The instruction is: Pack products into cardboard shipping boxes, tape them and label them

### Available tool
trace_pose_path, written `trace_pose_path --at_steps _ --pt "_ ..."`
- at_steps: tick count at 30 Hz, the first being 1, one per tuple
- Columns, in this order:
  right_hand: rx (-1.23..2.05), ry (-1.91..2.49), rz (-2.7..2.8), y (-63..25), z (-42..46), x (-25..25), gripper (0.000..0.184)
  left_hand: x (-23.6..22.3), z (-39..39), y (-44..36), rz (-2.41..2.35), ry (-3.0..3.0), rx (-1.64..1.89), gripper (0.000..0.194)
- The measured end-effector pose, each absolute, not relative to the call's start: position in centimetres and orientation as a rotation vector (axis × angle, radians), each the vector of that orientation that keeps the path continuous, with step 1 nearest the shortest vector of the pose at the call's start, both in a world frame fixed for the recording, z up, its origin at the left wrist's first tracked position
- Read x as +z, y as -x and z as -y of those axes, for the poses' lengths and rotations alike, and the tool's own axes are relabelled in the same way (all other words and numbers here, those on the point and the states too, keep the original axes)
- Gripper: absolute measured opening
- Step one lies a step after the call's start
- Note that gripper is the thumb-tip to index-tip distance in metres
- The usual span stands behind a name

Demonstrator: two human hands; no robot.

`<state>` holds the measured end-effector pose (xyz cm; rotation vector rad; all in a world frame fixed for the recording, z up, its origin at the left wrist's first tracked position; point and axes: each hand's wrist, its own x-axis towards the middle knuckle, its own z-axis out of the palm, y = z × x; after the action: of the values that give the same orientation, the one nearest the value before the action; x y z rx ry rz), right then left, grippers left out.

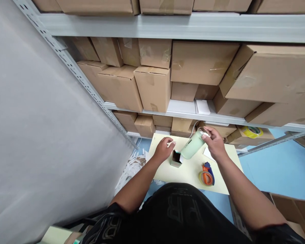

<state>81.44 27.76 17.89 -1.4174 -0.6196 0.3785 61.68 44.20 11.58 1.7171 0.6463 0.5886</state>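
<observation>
In the head view, the right hand [214, 141] is clamped around the upper end of a pale green bottle [193, 145], which hangs tilted above the cream table [165, 174], its lower end pointing down and left, just beside the mouth of a small box [176, 163]. The left hand [164, 149] is apart from the bottle, on the far side of that box, fingers curled with thumb and forefinger near each other; whether they pinch a small white scrap I cannot tell. The likeliest trouble, I judge, is a slip: the hold is at one end only, so the weight could swing the bottle out of the fingers, more so if its surface is smooth. The box's raised flap stands close to the bottle's base, so a low sideways move could bend it or knock the box over, since no hand appears to steady it. The tape dispenser [211, 173] rests nearer the body, well apart from the bottle, and the right forearm could brush it if drawn back low. Anything dropped off the left edge might land among the white strips [128, 169] on the floor.
</observation>
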Motion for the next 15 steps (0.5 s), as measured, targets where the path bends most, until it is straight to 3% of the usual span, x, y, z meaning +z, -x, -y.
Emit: trace_pose_path --at_steps 3,7,15 --pt "0.253 1.556 0.611 -82.4 -26.2 16.7 0.064 8.3 -44.8 -60.3 -0.847 -2.005 0.437 0.046" --pt "0.333 1.597 0.606 -81.0 -25.9 14.3 0.062 4.8 -43.8 -60.0 -0.908 -2.092 0.122 0.058" --pt "0.441 1.604 0.660 -77.4 -28.8 9.0 0.060 2.1 -43.5 -60.9 -0.851 -2.062 0.087 0.015"
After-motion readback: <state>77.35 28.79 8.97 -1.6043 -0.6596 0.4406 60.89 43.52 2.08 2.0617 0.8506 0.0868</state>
